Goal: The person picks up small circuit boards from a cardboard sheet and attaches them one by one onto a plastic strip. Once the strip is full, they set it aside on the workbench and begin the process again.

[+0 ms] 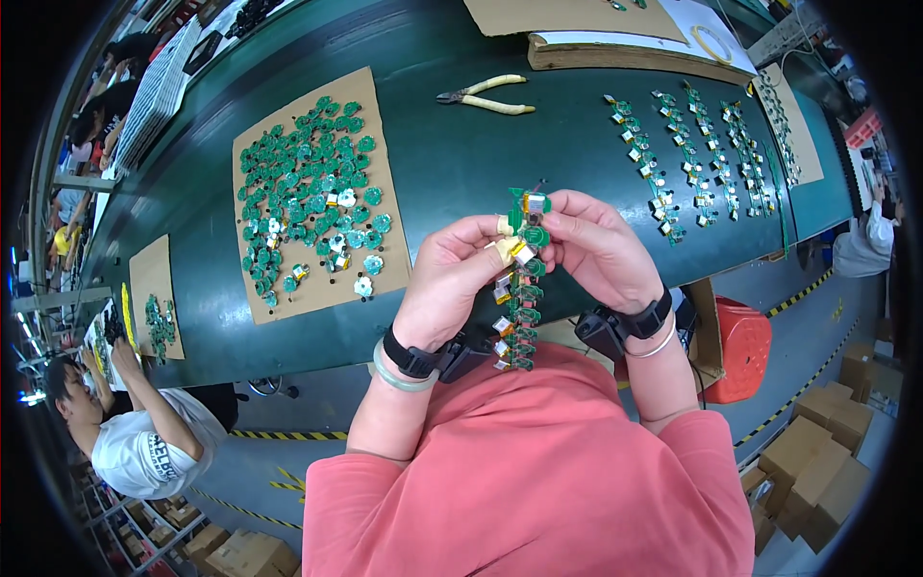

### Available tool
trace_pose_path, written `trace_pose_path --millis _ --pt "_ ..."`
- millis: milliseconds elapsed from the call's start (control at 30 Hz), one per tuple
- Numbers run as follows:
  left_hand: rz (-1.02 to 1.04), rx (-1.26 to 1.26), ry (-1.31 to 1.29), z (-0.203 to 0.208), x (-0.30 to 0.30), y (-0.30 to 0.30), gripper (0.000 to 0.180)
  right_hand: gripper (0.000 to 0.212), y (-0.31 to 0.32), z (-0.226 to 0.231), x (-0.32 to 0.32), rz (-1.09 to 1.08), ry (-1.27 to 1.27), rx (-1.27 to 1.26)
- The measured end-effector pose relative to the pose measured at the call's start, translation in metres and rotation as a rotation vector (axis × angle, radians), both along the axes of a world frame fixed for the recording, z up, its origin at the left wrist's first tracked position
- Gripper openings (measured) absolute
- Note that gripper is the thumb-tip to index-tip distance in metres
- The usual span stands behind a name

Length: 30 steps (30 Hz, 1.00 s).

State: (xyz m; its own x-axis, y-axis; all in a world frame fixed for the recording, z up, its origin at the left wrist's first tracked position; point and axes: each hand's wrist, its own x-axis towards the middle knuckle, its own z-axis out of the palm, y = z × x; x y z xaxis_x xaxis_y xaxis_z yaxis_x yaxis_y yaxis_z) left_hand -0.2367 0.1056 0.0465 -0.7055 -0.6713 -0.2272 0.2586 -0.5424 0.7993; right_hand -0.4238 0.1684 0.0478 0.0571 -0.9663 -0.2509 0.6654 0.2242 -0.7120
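Observation:
Between my hands hangs a strip of small green circuit boards (524, 306) with silver, yellow-edged parts on it. Its lower end reaches down in front of my shirt. My left hand (460, 258) pinches the strip near its top from the left, with finger covers on the thumb and index finger. From the right, my right hand (601, 248) grips the same upper part between thumb and fingers. Some fingertips are hidden behind the boards. Both hands are just above the table's near edge.
The green table (442, 154) holds a cardboard sheet (385, 260) covered with loose round green boards at left. Yellow-handled cutters (495, 93) lie at the back. Several similar board strips (711, 154) lie at right. A red stool (742, 351) stands below; another person (144, 438) works at left.

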Motion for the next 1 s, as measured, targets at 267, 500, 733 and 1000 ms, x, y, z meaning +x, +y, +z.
trace_pose_path --millis 267,500,733,1000 --pt "0.118 -0.058 -0.077 -0.006 -0.002 0.005 0.022 0.014 0.006 0.001 0.008 -0.154 0.304 -0.024" --pt "0.287 -0.268 -0.175 -0.003 -0.018 0.018 0.023 0.015 0.020 0.016 0.026 -0.193 0.447 0.008" --pt "0.290 -0.289 -0.201 0.004 -0.020 0.021 0.025 0.013 0.021 0.021 0.031 -0.273 0.579 -0.006" --pt "0.176 -0.250 -0.210 0.003 -0.014 0.015 0.026 0.013 0.017 0.016 0.022 -0.310 0.891 -0.216"
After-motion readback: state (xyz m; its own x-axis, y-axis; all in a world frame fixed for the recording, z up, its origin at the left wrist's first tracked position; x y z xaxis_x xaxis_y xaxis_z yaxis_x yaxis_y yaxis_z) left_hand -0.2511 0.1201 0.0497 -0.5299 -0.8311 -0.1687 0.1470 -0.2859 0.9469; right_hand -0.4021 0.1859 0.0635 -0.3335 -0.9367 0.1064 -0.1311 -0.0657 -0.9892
